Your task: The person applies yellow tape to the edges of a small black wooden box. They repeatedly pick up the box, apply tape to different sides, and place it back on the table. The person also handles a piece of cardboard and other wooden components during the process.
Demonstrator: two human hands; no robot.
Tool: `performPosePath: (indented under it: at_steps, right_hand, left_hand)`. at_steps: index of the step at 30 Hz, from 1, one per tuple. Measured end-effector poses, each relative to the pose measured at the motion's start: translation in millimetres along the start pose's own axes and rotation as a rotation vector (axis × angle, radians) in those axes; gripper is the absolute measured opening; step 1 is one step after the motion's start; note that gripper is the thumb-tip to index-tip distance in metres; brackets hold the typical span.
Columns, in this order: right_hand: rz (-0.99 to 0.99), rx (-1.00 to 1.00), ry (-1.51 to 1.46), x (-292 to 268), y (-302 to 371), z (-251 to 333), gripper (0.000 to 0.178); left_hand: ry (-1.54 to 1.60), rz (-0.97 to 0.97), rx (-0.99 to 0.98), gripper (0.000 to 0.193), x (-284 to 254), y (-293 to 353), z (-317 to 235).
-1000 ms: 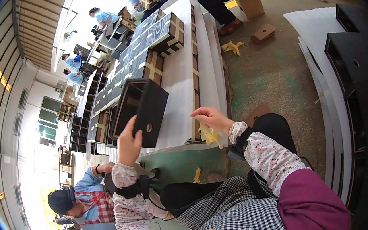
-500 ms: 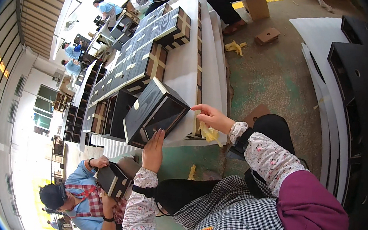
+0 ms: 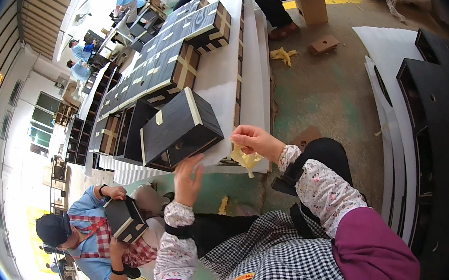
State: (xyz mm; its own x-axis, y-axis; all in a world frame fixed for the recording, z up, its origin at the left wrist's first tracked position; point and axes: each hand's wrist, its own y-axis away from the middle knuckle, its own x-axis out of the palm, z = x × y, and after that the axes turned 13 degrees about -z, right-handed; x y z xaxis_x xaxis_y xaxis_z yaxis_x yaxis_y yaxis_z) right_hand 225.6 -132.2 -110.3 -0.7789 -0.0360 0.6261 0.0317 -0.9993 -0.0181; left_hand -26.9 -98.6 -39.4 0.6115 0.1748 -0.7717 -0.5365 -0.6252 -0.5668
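A black wood-grain box [image 3: 182,130] sits askew on the white foam sheet [image 3: 217,82] at the near end of the workbench. Cream tape strips run along its edges, and its open side faces down toward me. My left hand [image 3: 187,180] is at the box's lower edge, slightly blurred, fingers apart; whether it touches the box I cannot tell. Just off the box's right corner, my right hand [image 3: 257,142] has its fingers curled, thumb and forefinger pinched together. What they hold, if anything, is too small to see. Crumpled yellow tape [image 3: 245,159] hangs just below that hand.
Taped black boxes [image 3: 160,73] stand in rows beyond, with an open dark box [image 3: 133,130] alongside. A co-worker [image 3: 92,224] at lower left holds a similar box. More black boxes [image 3: 431,101] stand on the right. Yellow scraps [image 3: 282,56] and a brown block [image 3: 324,44] lie on the floor.
The box has turned and tipped, showing more of its top and less of its open side. My right fingers have curled from pointing into a pinch. My left fingers have spread.
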Motion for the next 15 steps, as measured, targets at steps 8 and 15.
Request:
performPosePath:
  at_steps: [8, 15]
  right_hand:
    - [0.081, 0.053, -0.199, 6, 10, -3, 0.023]
    - [-0.017, 0.048, -0.135, 5, 16, 7, 0.030]
  left_hand:
    - [0.674, 0.032, -0.540, 0.034, 48, 6, -62]
    - [0.785, 0.065, -0.670, 0.021, 48, 9, -50]
